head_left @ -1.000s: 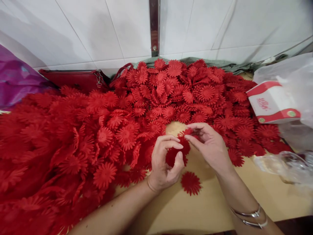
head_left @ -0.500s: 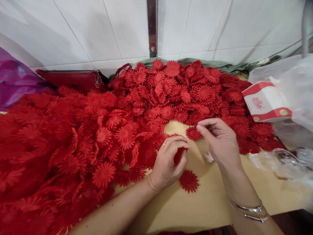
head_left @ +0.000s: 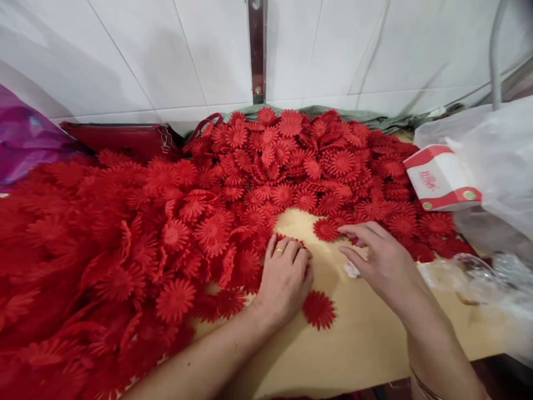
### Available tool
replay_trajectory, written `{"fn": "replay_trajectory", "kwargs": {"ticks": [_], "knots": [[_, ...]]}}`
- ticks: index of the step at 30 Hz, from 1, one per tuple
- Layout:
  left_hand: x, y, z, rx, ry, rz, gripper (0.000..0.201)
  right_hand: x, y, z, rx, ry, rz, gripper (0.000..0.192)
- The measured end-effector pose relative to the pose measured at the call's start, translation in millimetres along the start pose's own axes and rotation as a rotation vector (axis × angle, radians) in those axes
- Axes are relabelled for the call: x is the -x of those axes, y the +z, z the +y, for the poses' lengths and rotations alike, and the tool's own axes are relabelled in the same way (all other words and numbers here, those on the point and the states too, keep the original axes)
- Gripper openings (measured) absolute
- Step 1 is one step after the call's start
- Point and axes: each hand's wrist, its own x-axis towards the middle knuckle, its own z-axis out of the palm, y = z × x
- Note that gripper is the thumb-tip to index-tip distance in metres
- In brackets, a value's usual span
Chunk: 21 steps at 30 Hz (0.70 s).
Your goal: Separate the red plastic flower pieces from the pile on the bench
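My left hand [head_left: 287, 275] is palm down over the table, fingers curled together, a gold ring on one finger. Red petals of an artificial flower [head_left: 298, 242] peek out past its knuckles; the rest is hidden under the hand. My right hand [head_left: 375, 250] has its thumb and forefinger apart, the fingertips at the edge of a flat red flower [head_left: 325, 229]. Whether they touch it I cannot tell. One darker red flower [head_left: 319, 310] lies alone on the table, right of my left wrist. A small crumpled white scrap [head_left: 352, 270] sits under my right thumb.
A large heap of red flowers [head_left: 175, 236] covers the left and back of the table [head_left: 353, 344]. Behind it stand a red bag [head_left: 116, 138] and a tiled wall. At right are a red-and-white box [head_left: 441, 178] and clear plastic bags [head_left: 499, 161]; purple plastic [head_left: 33, 139] lies far left.
My left hand has turned palm down, its thumb now out of sight. The right hand has dropped slightly, and its pinched thumb and forefinger have spread apart beside the flower. The view has shifted a little.
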Motion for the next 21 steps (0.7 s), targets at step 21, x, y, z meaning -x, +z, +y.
{"fn": "replay_trajectory", "kwargs": {"ticks": [21], "knots": [[2, -17.8, 14, 1.185, -0.343, 0.288, 0.015, 22, 2, -7, -0.455, 0.26, 0.131, 0.029]]}}
